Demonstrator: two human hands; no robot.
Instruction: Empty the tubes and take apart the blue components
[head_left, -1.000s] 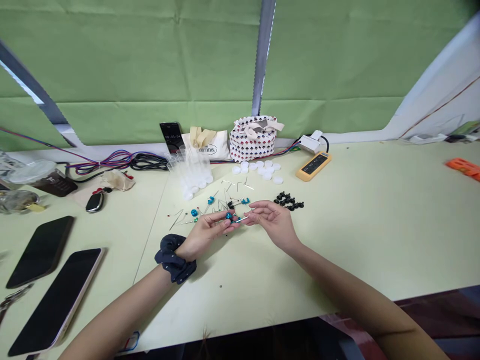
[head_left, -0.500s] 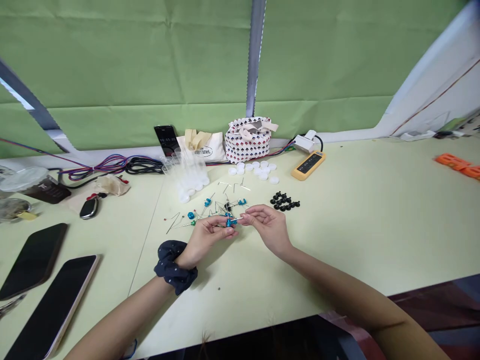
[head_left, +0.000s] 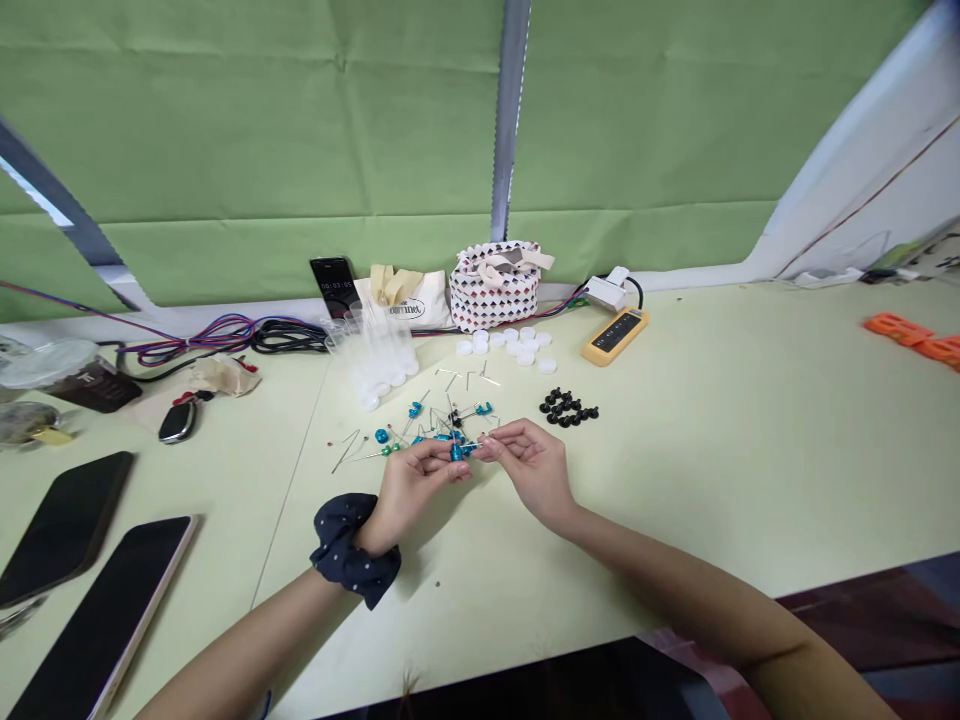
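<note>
Between my two hands, over the counter (head_left: pixel 690 430), sits the small blue piece (head_left: pixel 456 453), pinched by the thumb and fingertips of my left hand (head_left: pixel 409 484). My right hand (head_left: pixel 532 470) is closed too, its fingertips gripping a thin metal rod (head_left: pixel 472 446). That rod's long axis runs sideways, pointing left from my right fingertips toward the blue piece. So the piece lies just left of my right hand, and my left hand is the nearer, touching it. Whether the rod's tip enters the piece or only meets it, I cannot tell; the parts are too small.
</note>
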